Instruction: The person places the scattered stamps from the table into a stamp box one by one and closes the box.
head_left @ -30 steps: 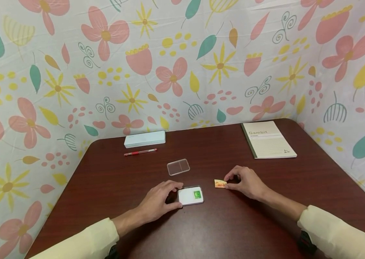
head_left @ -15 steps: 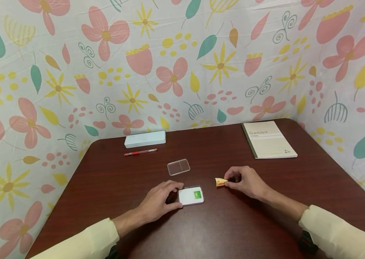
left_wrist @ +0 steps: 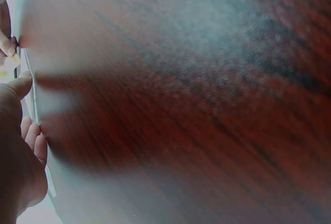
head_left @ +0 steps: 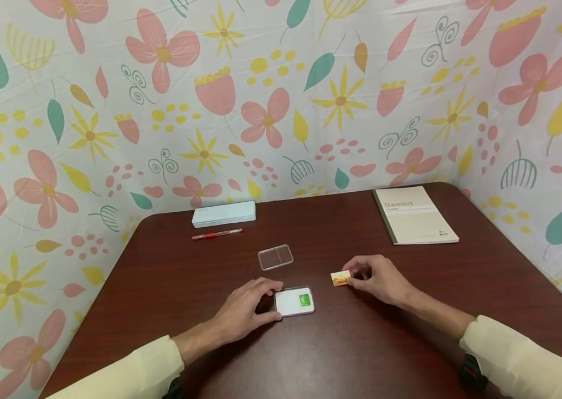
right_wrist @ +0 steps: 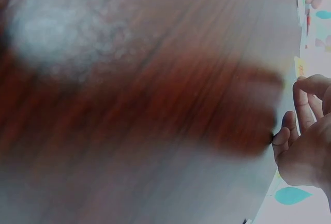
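Observation:
My left hand (head_left: 240,310) holds the left end of a small flat case (head_left: 288,303) between thumb and fingers; the case lies on the table with a white surface showing. A green stamp (head_left: 305,300) sits on the right part of that white surface. Between thumb and forefinger, my right hand (head_left: 384,281) pinches a small yellow-orange stamp (head_left: 339,278), right of the case. In the right wrist view the stamp (right_wrist: 299,66) shows edgewise beyond the fingertips. A clear rectangular lid (head_left: 275,257) with a line across it lies behind the case.
A light blue box (head_left: 223,214) stands at the back left of the dark wooden table (head_left: 340,354), with a red pen (head_left: 217,234) before it. At the back right lies a notepad (head_left: 416,216). A flowered cloth (head_left: 281,100) hangs behind and beside the table.
The yellow-orange stamp has turned in the right fingers: it was tilted or bent half a second ago and now shows its flat printed face. The left hand and case have stayed put.

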Tool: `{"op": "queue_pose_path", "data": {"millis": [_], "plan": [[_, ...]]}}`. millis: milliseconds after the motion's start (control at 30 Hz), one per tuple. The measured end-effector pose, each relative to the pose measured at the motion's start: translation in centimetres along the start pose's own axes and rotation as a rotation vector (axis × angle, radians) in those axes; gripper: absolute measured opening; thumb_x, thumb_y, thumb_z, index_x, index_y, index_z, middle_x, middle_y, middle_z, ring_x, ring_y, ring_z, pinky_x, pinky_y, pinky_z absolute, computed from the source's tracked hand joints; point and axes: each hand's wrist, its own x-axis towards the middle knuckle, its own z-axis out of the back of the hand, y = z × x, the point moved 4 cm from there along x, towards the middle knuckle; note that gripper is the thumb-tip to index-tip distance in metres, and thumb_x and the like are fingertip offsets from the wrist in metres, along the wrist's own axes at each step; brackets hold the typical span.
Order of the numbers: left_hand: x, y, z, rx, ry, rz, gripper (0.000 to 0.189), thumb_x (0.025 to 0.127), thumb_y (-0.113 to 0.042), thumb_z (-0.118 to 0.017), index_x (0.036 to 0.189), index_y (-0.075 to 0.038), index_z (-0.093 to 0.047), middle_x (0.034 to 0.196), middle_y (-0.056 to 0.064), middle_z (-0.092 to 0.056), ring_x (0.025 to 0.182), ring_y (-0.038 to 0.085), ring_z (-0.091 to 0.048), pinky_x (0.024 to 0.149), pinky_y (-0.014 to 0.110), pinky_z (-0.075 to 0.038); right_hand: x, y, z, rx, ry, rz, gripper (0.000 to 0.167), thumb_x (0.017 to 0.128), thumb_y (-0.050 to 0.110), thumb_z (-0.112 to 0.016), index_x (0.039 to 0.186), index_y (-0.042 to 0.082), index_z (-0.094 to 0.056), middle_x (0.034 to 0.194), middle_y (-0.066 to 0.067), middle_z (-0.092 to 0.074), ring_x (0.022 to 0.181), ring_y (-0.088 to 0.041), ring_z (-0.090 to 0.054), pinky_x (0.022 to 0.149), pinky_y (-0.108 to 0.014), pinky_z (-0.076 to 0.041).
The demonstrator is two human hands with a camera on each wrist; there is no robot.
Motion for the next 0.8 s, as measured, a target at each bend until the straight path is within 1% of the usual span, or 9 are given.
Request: {"op": "queue_pose_path", "data": {"millis": [200,467,667,800], "plan": [[0.0,0.0,0.0,0.0,-0.006,-0.006,0.058,0.092,-0.029,-0.087,0.142,-0.012,-0.064,0.136,-0.003,-0.065,0.114,0.014,-0.064,0.095,0.039,-0.055,0.0,0.1,0.3,-0.031,-0.013,-0.005,0.015,0.094,0.002,-0.079,0.106,0.012,-0.078,0.089,0.002,-0.066,0.077,-0.018,-0.054,0.066,-0.026,-0.044],[0.0,0.0,0.0,0.002,0.0,0.001,0.058,0.093,-0.03,-0.086,0.144,-0.012,-0.063,0.136,-0.003,-0.065,0.114,0.014,-0.063,0.096,0.04,-0.054,0.1,0.4,0.5,-0.033,-0.033,-0.004,0.011,0.097,0.005,-0.078,0.105,0.013,-0.079,0.097,0.001,-0.071,0.084,-0.018,-0.058,0.074,-0.028,-0.048],[0.0,0.0,0.1,0.009,0.0,0.005,0.058,0.093,-0.03,-0.086,0.143,-0.012,-0.063,0.136,-0.003,-0.065,0.114,0.014,-0.063,0.096,0.04,-0.054,0.2,0.7,0.6,-0.049,-0.054,-0.005,0.008,0.097,0.007,-0.077,0.103,0.012,-0.079,0.097,0.0,-0.072,0.084,-0.018,-0.059,0.074,-0.029,-0.048],[-0.1,-0.1,0.1,0.007,0.003,0.007,0.058,0.093,-0.029,-0.086,0.143,-0.012,-0.063,0.136,-0.002,-0.065,0.114,0.014,-0.064,0.096,0.04,-0.054,0.3,1.0,0.6,-0.058,-0.081,0.013,0.009,0.095,0.005,-0.079,0.103,0.01,-0.08,0.097,0.0,-0.073,0.083,-0.018,-0.059,0.074,-0.029,-0.049]]}}
